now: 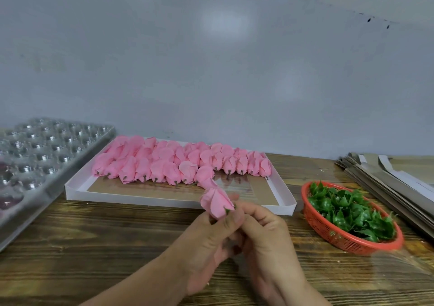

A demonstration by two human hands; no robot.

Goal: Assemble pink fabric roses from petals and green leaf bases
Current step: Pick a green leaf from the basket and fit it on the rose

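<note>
Head view
Rose in hand: a pink fabric rose [217, 203], soft folded petals gathered into a bud, a sliver of green leaf base [227, 210] showing at its lower end; it is held above the table, just in front of the tray's near rim.
Left hand [206, 242]: fingers curled up round the lower part of the rose, pinching it.
Right hand [263, 233]: fingers curled in against the base of the same rose, meeting the left hand; it seems to pinch the leaf base, though the contact is partly hidden.
Tray [164, 201]: shallow white cardboard box with thin upright walls and a brown floor, lying flat.
Finished buds [178, 162]: rows of pink roses filling the tray's far half, short dark stems pointing toward the person; the near strip of floor is bare.
Basket [347, 240]: oval red plastic mesh, right of the tray and apart from it, holding glossy, jagged green leaf bases [352, 211].
Blister sheet [42, 155]: clear moulded plastic with round cells, at the left edge.
Card strips [394, 181]: flat grey stack at far right.
Table [105, 247]: dark, grained wood, open in front of the tray.
</note>
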